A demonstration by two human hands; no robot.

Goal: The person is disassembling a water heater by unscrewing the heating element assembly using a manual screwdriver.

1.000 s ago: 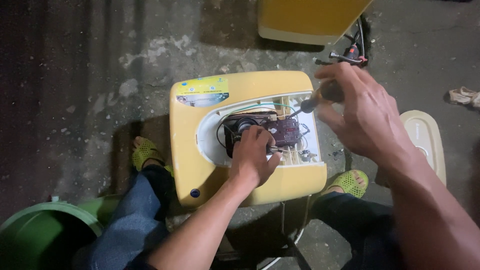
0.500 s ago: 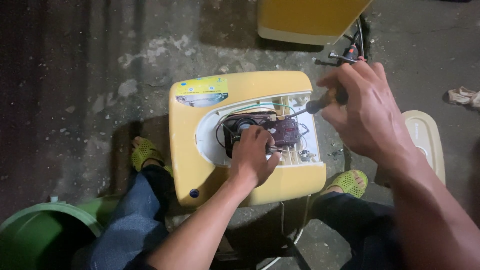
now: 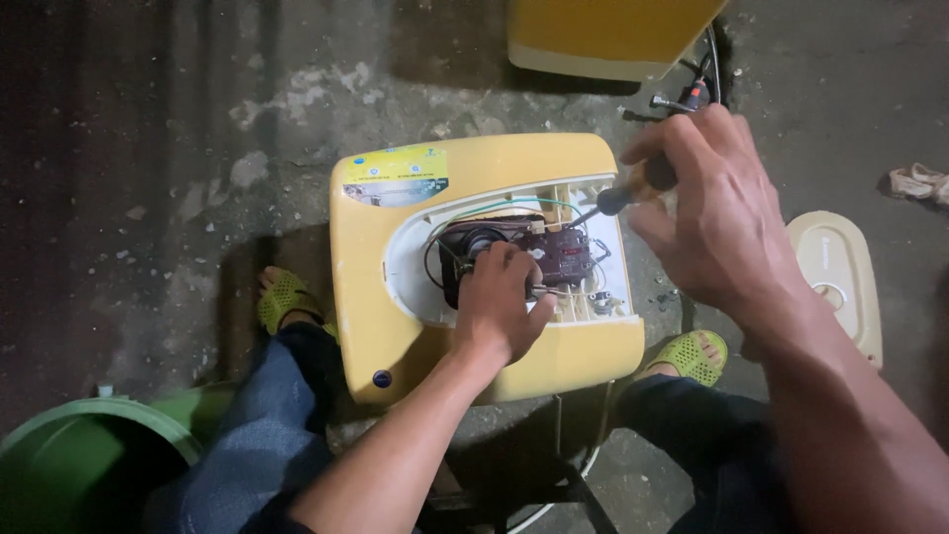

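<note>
A yellow appliance housing (image 3: pixel 395 297) lies open between my knees, with a white inner recess showing a dark brown part (image 3: pixel 554 252) and several wires. My left hand (image 3: pixel 499 302) reaches into the recess and pinches something small at that part; what it pinches is hidden by the fingers. My right hand (image 3: pixel 717 213) is raised over the housing's right edge, shut on a screwdriver (image 3: pixel 618 196) with a dark handle. The screwdriver's tip points down-left toward the brown part.
A cream oval cover (image 3: pixel 840 282) lies on the concrete floor at the right. Another yellow housing (image 3: pixel 603 35) sits at the top, with cables (image 3: pixel 692 94) beside it. A green bucket (image 3: pixel 69 465) stands at the lower left. My feet wear green sandals (image 3: pixel 282 297).
My right hand has shifted the screwdriver slightly, bringing its tip toward the brown part. My left hand has stayed in the recess.
</note>
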